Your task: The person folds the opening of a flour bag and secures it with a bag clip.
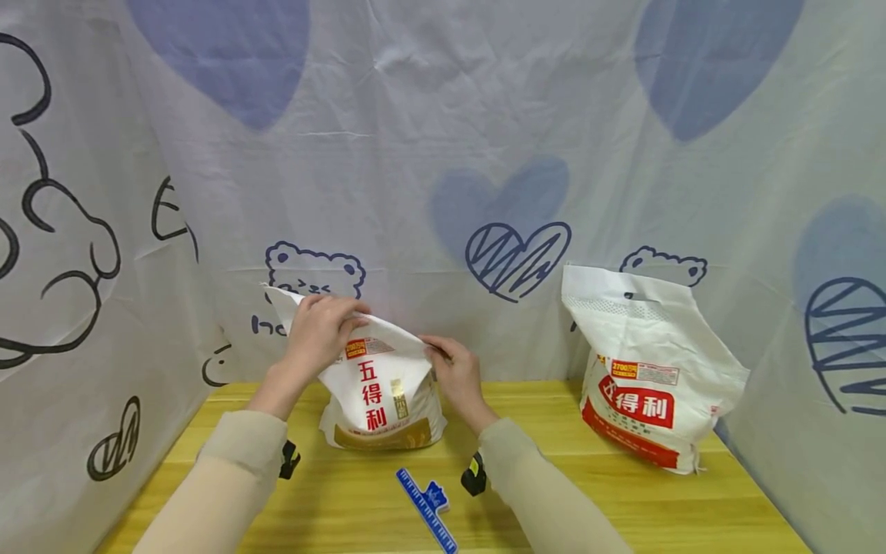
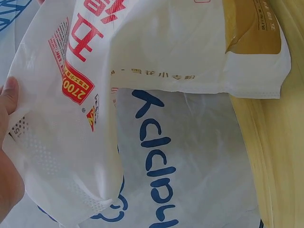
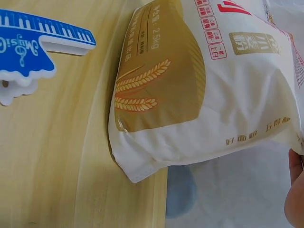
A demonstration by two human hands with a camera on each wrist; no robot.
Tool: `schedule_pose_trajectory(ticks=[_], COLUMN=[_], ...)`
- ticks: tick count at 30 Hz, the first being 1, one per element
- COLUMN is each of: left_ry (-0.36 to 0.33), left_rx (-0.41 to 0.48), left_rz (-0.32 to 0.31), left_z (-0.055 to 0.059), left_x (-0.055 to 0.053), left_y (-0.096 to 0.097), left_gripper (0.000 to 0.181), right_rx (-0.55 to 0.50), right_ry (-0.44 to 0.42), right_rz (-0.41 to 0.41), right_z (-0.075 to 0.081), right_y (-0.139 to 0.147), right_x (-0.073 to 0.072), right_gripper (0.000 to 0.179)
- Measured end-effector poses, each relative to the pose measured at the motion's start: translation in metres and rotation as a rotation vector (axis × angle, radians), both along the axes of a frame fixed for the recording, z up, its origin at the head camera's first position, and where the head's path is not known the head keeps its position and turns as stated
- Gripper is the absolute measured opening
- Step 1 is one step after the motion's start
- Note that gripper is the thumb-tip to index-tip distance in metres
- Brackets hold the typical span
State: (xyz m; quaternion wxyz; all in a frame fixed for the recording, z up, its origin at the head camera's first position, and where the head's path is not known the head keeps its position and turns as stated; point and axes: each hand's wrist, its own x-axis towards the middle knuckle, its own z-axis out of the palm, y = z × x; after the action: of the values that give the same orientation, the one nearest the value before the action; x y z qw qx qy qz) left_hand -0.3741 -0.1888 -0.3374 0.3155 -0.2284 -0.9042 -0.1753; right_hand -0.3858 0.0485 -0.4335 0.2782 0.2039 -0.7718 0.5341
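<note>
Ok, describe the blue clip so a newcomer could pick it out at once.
On the wooden table, find the white bag with the gold-brown base, left of the red-banded bag. The blue clip lies in front of that first bag, nearer the camera. Its blue colour and piano-key edge set it apart from both bags.

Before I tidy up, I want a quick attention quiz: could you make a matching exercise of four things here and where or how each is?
1. blue clip
2. gold-banded bag
3. red-banded bag
4. heart-printed sheet

A. hangs behind the table
B. held near its top by the left hand and right hand
C. stands at the right, untouched
D. lies flat, nearest the camera

Pairs: 1-D, 2-B, 3-C, 4-A
</note>
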Motion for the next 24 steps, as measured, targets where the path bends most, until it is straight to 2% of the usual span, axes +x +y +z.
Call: schedule_pose_trajectory(ticks=[10, 18, 21, 24], left_ry=[0.026, 0.026, 0.031, 0.037], left_rx=[0.055, 0.071, 0.074, 0.073], left_rz=[0.004, 0.008, 0.005, 0.006], left_z=[-0.001, -0.002, -0.004, -0.005], left_x=[-0.002, 0.001, 0.002, 0.004], left_y=[0.003, 0.003, 0.004, 0.004], left_gripper=[0.012, 0.012, 0.012, 0.011], right_rx=[-0.045, 0.010, 0.028, 0.042], right_ry=[0.012, 0.033, 0.017, -0.040], right_rz=[0.003, -0.018, -0.016, -0.005], right_z=[-0.001, 0.000, 0.002, 0.004], right_y=[-0.001, 0.000, 0.001, 0.002], right_x=[-0.004, -0.001, 0.003, 0.007], right_gripper=[0.020, 0.028, 0.030, 0.031])
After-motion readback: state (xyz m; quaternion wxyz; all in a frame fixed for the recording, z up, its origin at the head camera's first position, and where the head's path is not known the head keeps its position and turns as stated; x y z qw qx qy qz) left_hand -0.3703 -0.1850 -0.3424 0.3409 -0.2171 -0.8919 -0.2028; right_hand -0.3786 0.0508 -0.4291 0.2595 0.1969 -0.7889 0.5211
